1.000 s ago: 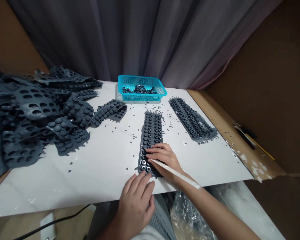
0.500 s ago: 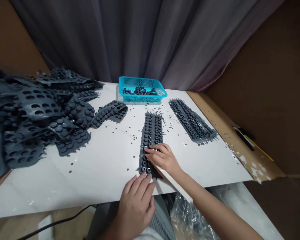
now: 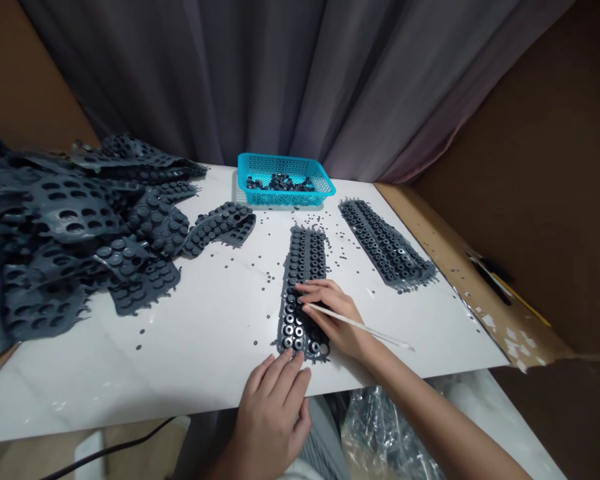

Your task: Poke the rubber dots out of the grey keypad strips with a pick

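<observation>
A dark grey rubber sheet with rows of round ring-topped studs [image 3: 307,257] lies lengthwise in front of me. My right hand [image 3: 337,317] is over its middle, fingers closed around a thin, flat white stick [image 3: 363,327]. The stick's long end points back to the right over my wrist; its front tip is hidden by the fingers. My left hand [image 3: 277,397] lies at the sheet's near edge, fingers stretched out and fingertips touching it. Several studs near those fingertips look shiny.
A turquoise basket [image 3: 286,198] with small dark pieces stands at the back. A second studded sheet [image 3: 383,243] lies to the right. Many grey sheets [image 3: 75,220] are heaped at left. Small dark discs are scattered over the white table [image 3: 200,360]. A yellow tool [image 3: 527,308] lies far right.
My right hand has shifted slightly right, and the white stick has swung to a flatter angle, its rear end farther right. The sheet's near right corner now shows. My left hand stays put.
</observation>
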Demonstrator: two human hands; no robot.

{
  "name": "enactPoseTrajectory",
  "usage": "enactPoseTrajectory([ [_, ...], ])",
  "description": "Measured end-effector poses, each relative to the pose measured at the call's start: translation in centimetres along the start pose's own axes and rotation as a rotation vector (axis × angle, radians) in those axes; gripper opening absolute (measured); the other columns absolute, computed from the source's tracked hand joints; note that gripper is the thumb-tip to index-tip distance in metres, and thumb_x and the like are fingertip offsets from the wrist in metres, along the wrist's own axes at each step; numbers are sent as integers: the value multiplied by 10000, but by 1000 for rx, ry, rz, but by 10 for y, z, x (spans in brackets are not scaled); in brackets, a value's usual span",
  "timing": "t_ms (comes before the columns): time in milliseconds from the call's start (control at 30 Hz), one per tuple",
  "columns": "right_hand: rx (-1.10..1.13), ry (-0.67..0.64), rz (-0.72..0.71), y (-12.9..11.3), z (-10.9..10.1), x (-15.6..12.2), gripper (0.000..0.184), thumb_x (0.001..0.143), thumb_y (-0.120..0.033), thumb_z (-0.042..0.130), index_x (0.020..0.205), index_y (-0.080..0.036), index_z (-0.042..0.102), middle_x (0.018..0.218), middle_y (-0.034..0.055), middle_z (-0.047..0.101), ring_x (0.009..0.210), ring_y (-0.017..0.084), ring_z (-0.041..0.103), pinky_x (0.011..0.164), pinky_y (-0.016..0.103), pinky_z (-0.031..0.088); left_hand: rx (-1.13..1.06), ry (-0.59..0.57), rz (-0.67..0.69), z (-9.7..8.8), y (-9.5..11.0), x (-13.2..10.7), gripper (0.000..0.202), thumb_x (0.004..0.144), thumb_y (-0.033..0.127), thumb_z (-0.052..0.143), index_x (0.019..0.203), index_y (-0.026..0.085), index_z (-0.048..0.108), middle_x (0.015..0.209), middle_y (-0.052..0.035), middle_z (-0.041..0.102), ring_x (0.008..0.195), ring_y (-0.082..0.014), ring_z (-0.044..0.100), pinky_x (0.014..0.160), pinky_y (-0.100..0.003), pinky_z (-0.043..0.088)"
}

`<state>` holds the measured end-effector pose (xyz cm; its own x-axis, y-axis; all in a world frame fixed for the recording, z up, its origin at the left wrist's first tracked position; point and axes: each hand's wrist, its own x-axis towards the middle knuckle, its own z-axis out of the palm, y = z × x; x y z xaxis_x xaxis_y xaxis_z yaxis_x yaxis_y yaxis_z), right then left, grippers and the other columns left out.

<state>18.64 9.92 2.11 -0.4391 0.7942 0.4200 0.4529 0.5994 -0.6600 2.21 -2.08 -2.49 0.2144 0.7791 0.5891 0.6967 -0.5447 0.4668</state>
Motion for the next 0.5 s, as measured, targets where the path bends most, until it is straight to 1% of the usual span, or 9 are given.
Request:
enactPoseTrajectory([
  [133,10,-44,17,1,5,-4,91,902,-232,572,951,-226,648,1111,80,710,1130,236,571,954,462,478,3,7,9,1,0,0,236,838,179,515,1019,196,665,1159,-27,685,1094,-191,599,1024,-324,345],
  [300,-61,-52,-17,6,9,-4,116,904,-250,572,974,-230,662,1090,72,719,1116,234,582,934,443,475,18,-4,9,3,-1,-1,240,840,190,508,1020,199,666,1159,-30,685,1101,-196,596,1019,-330,351],
  [367,-159,-69,-78,10,10,-3,124,916,-241,556,976,-231,664,1084,61,723,1103,228,588,921,427,466,17,-7,10,3,-1,-2,240,841,192,508,1023,200,664,1165,-27,683,1109,-195,592,1023,-331,348],
  [500,-435,-77,-293,22,10,3,146,936,-200,526,951,-238,666,1089,19,726,999,208,616,873,406,435,7,-15,4,2,-1,-2,238,839,193,515,1025,202,663,1173,-19,678,1117,-187,588,1020,-326,349],
])
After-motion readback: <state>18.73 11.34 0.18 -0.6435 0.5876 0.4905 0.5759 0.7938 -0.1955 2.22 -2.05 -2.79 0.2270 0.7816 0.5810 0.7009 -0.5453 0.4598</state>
